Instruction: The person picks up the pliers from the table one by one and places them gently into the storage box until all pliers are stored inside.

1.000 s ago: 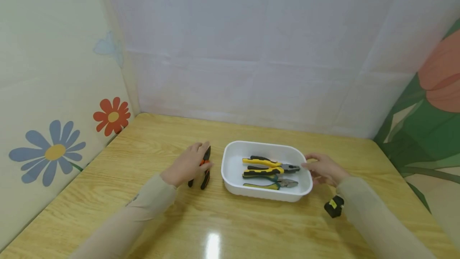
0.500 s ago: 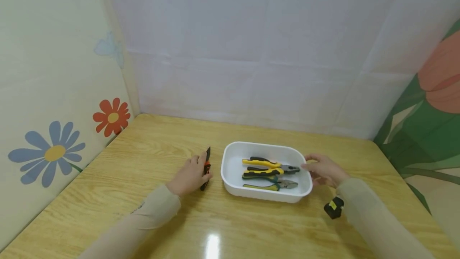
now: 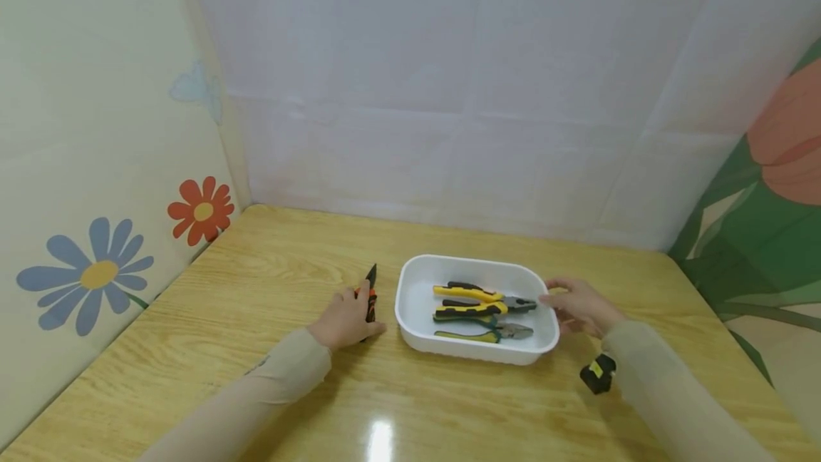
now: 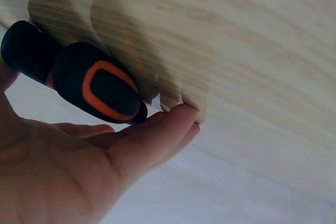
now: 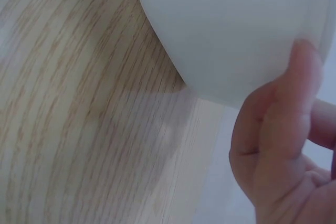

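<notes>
My left hand (image 3: 346, 318) holds a pair of pliers with black and orange handles (image 4: 97, 82), standing left of the white tray in the head view. Its dark pointed tip (image 3: 372, 274) shows beyond the fingers; the hand covers much of the handles. At the right end of the white tray (image 3: 462, 350), my right hand (image 3: 580, 305) pinches the rim, with a fingertip (image 5: 304, 59) against the wall in the right wrist view. Inside the tray lie yellow-and-black combination pliers (image 3: 516, 304) and a green-handled pair of pliers (image 3: 513, 331), heads pointing right.
A small black object with a yellow patch (image 3: 599, 373) sits by the right sleeve, partly covered by it. The wooden table (image 3: 301, 248) meets a white cloth backdrop (image 3: 449, 162) at the back. Flower-printed panels (image 3: 96, 162) stand along both sides.
My left hand has shifted slightly right and nearer, closing round the pliers; their handles, spread apart one second ago, have come together. The right hand and the tray stay in place.
</notes>
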A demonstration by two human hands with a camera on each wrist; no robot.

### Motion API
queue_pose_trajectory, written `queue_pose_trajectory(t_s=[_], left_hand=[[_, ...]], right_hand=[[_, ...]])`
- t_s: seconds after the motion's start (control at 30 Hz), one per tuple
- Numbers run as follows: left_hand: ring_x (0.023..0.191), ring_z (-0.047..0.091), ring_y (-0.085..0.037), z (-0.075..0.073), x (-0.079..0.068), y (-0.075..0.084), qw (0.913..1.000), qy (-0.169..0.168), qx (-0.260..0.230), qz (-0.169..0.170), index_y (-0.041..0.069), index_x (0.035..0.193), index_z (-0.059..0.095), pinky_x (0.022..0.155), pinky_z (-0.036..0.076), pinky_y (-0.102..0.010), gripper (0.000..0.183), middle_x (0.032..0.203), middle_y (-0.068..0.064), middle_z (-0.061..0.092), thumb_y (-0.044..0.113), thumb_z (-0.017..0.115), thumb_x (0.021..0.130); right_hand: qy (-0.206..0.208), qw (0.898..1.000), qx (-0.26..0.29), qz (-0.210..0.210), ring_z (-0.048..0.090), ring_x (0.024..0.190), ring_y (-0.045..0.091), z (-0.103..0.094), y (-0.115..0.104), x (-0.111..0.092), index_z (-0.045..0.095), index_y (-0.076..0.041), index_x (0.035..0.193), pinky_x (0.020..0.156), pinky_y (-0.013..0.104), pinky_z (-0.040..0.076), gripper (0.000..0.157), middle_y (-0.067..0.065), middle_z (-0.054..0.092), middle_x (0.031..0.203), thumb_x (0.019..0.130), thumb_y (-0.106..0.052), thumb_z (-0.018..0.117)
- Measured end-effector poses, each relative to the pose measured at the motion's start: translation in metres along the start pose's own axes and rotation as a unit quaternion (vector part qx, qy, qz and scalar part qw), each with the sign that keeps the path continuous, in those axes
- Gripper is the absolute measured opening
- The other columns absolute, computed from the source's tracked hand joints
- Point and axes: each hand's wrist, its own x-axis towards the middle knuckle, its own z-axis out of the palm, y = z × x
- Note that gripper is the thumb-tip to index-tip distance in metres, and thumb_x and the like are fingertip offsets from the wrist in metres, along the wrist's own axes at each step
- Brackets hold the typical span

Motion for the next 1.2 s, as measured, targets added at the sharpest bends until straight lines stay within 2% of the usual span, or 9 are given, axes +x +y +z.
queue_pose_trajectory(t_s=[0.23,0.4,0.53,0.67,0.83,0.9,0.97,1.1,1.2], left_hand=[[0.113,0.048,-0.052,0.001,0.004,0.003,0.9998,-0.004,0.02,0.0,-0.009,0.145,0.034,0.089,0.048,-0.054,0.079,0.124,-0.041,0.046,0.038,0.067,0.092],[0.105,0.053,-0.052,0.001,0.008,0.003,0.9996,0.017,0.017,0.011,-0.009,0.14,0.042,0.086,0.048,-0.055,0.068,0.119,-0.038,0.051,0.025,0.068,0.087],[0.095,0.06,-0.047,0.0,0.01,0.001,0.9977,0.046,0.024,0.042,-0.01,0.131,0.05,0.08,0.051,-0.053,0.062,0.109,-0.032,0.059,0.019,0.072,0.08],[0.086,0.063,-0.041,0.001,0.013,0.0,0.9942,0.067,0.046,0.071,-0.011,0.12,0.055,0.073,0.052,-0.05,0.057,0.097,-0.028,0.062,0.018,0.073,0.075],[0.077,0.062,-0.036,0.002,0.016,-0.002,0.9931,0.079,0.049,0.071,-0.008,0.112,0.059,0.066,0.052,-0.047,0.05,0.085,-0.023,0.062,0.023,0.069,0.074],[0.077,0.061,-0.034,0.002,0.017,-0.004,0.9933,0.082,0.042,0.07,-0.005,0.114,0.06,0.064,0.051,-0.046,0.049,0.082,-0.022,0.063,0.023,0.066,0.075],[0.078,0.06,-0.034,0.002,0.018,-0.007,0.9934,0.085,0.035,0.069,-0.002,0.117,0.062,0.064,0.05,-0.045,0.049,0.084,-0.022,0.064,0.023,0.063,0.075],[0.082,0.057,-0.034,-0.002,0.018,-0.014,0.9948,0.09,0.004,0.048,0.003,0.131,0.059,0.064,0.048,-0.045,0.057,0.101,-0.028,0.062,0.023,0.059,0.078],[0.075,0.054,-0.03,-0.009,0.016,-0.017,0.9939,0.101,-0.035,0.029,0.005,0.136,0.056,0.058,0.044,-0.04,0.059,0.106,-0.027,0.058,0.022,0.058,0.079]], right_hand=[[0.002,1.0,0.001,0.001,0.061,0.069,0.015,-0.001,-0.001,-0.002,0.032,0.012,0.134,0.058,0.028,0.053,0.044,0.008,0.064,0.085,0.099,-0.008,0.051],[0.0,1.0,0.0,-0.004,0.062,0.07,0.015,-0.001,-0.003,-0.003,0.032,0.013,0.133,0.059,0.029,0.053,0.044,0.008,0.065,0.086,0.099,-0.008,0.051],[-0.001,1.0,-0.001,-0.005,0.063,0.07,0.016,-0.002,-0.002,-0.003,0.032,0.013,0.133,0.06,0.029,0.054,0.044,0.009,0.065,0.087,0.099,-0.008,0.051],[-0.001,1.0,-0.003,-0.002,0.062,0.069,0.016,-0.002,0.0,-0.004,0.032,0.013,0.133,0.058,0.029,0.053,0.044,0.009,0.065,0.087,0.099,-0.008,0.051],[0.0,1.0,0.0,-0.002,0.062,0.068,0.015,-0.003,0.002,-0.005,0.033,0.012,0.133,0.057,0.027,0.053,0.044,0.008,0.064,0.085,0.099,-0.008,0.051],[-0.002,1.0,0.002,-0.004,0.062,0.068,0.015,-0.002,0.003,-0.004,0.033,0.012,0.133,0.057,0.027,0.053,0.045,0.009,0.064,0.085,0.098,-0.008,0.051],[-0.002,1.0,0.0,-0.002,0.062,0.068,0.015,-0.002,0.003,-0.004,0.033,0.012,0.133,0.057,0.027,0.052,0.044,0.009,0.064,0.086,0.098,-0.008,0.051],[-0.001,1.0,-0.006,0.001,0.061,0.069,0.015,0.0,0.001,-0.003,0.035,0.011,0.133,0.057,0.027,0.053,0.043,0.01,0.063,0.088,0.098,-0.008,0.051],[-0.003,1.0,-0.007,-0.007,0.062,0.07,0.016,0.0,-0.001,-0.003,0.035,0.012,0.134,0.057,0.028,0.053,0.044,0.01,0.064,0.089,0.098,-0.008,0.051]])
